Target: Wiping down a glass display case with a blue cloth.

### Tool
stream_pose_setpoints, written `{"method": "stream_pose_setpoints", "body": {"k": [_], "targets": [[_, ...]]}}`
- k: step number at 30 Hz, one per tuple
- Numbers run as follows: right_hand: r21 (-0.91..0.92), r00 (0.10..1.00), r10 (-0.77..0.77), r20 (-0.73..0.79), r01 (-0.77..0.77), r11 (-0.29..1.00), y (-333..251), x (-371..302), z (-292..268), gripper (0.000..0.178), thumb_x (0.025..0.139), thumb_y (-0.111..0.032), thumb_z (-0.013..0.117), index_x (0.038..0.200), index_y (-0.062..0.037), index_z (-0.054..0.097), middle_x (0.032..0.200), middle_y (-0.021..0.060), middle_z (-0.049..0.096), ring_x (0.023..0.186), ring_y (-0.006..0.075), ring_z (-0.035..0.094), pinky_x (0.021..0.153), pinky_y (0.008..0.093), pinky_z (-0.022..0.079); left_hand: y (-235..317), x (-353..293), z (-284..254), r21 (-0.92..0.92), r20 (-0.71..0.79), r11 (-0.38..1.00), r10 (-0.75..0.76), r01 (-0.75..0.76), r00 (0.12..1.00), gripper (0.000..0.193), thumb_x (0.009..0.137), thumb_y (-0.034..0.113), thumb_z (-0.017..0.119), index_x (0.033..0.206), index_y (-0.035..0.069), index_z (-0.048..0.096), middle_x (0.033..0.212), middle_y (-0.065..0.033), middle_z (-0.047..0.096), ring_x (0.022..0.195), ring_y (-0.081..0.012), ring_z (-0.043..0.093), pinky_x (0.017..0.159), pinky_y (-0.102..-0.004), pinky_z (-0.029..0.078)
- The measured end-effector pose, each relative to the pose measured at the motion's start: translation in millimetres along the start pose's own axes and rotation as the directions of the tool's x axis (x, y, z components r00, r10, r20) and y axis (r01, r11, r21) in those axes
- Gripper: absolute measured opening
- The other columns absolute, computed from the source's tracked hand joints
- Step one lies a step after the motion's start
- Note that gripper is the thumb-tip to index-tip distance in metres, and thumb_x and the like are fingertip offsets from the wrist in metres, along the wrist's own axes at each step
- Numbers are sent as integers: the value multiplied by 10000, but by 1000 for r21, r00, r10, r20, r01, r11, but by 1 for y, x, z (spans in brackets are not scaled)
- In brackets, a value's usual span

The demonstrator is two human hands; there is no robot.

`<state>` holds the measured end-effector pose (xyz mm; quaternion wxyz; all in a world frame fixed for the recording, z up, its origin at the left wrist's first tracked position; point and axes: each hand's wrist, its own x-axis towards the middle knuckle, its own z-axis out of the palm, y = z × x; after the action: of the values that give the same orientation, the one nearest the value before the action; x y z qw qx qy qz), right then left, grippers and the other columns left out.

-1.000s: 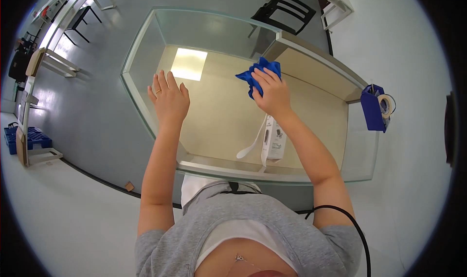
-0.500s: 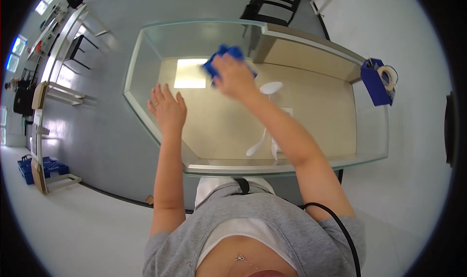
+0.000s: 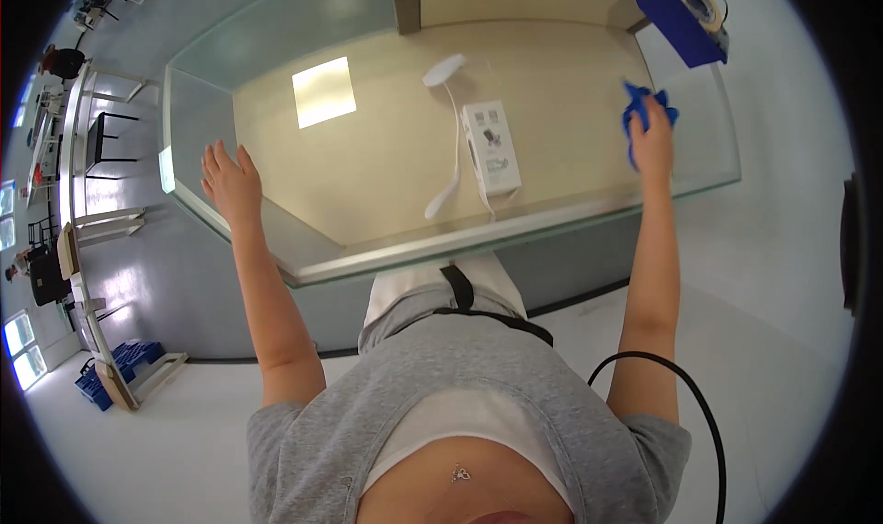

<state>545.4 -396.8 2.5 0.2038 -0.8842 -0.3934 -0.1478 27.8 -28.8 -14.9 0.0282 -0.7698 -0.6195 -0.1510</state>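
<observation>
A glass-topped display case (image 3: 414,251) with a pale bottom spreads in front of me. At its right end my right hand (image 3: 653,151) is closed around a crumpled blue cloth (image 3: 634,119), which lies against the glass. My left hand (image 3: 233,188) is open, fingers spread, by the case's front left edge. Whether its palm touches the glass, I cannot tell. Below the glass, near the middle, lie a slim white lamp-like item (image 3: 444,70) with a round head and thin stem, and a white printed box (image 3: 493,147) beside it.
A dark blue holder (image 3: 676,23) with a roll of tape (image 3: 701,9) is at the far right corner. Left of the case stand long white tables and a black chair (image 3: 99,144). A blue crate (image 3: 129,368) sits at the lower left. A black cable (image 3: 704,414) hangs by my right arm.
My right hand has swept the blue cloth from the far left-middle of the glass to its right end. My left hand stays open near the left edge. The view has turned and shifted.
</observation>
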Motion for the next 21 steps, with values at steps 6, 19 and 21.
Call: {"method": "stream_pose_setpoints", "body": {"k": [6, 19, 21], "targets": [[-112, 996, 91, 25, -88, 990, -102, -10, 5, 401, 814, -175, 624, 1163, 19, 586, 1232, 200, 591, 1172, 355, 535, 988, 424, 432, 35, 12, 1, -245, -11, 969, -7, 4, 1000, 563, 947, 420, 476, 1381, 65, 427, 1472, -155, 378, 1387, -339, 306, 1105, -529, 254], [112, 998, -64, 14, 62, 992, 8, -73, -65, 407, 804, -123, 633, 1206, -80, 590, 1239, 116, 600, 1151, 327, 552, 964, 399, 449, 185, -31, 6, -101, 64, 972, 219, -212, 974, 541, 941, 497, 451, 1391, 197, 456, 1518, -88, 326, 1423, -246, 261, 1135, -562, 128], [-30, 991, 100, -86, -103, 994, 96, -55, -67, 362, 855, -187, 592, 1195, -62, 594, 1215, 138, 608, 1136, 336, 555, 940, 402, 455, 190, -27, 14, -85, 41, 974, 213, -209, 976, 531, 943, 526, 429, 1385, 234, 464, 1509, -58, 351, 1409, -219, 292, 1122, -564, 164]]}}
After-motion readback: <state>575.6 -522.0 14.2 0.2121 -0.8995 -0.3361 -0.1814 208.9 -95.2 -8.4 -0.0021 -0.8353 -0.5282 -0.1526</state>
